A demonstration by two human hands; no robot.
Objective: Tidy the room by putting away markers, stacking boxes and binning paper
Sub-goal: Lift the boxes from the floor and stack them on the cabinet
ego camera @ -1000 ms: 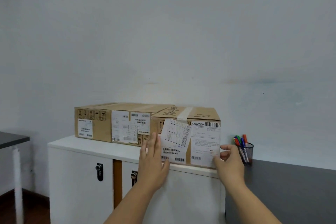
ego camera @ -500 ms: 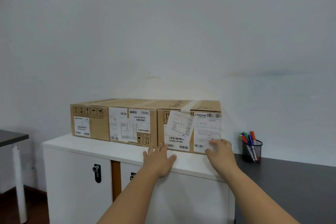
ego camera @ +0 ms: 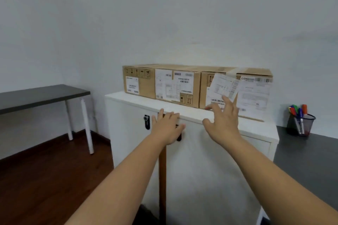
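Reaching with fingers spread and empty, left hand (ego camera: 167, 127) and right hand (ego camera: 222, 122) should grip the 2 boxes' (ego camera: 197, 85) ends squarely for stacking

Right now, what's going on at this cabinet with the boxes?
A person stands at a white cabinet with both arms stretched out. Two cardboard boxes sit side by side on top: the left box and the right box. The left hand lies flat at the cabinet's front edge, holding nothing. The right hand, fingers spread, is just in front of the right box's labelled face; the blur hides any contact. Markers stand in a mesh cup on the dark desk.
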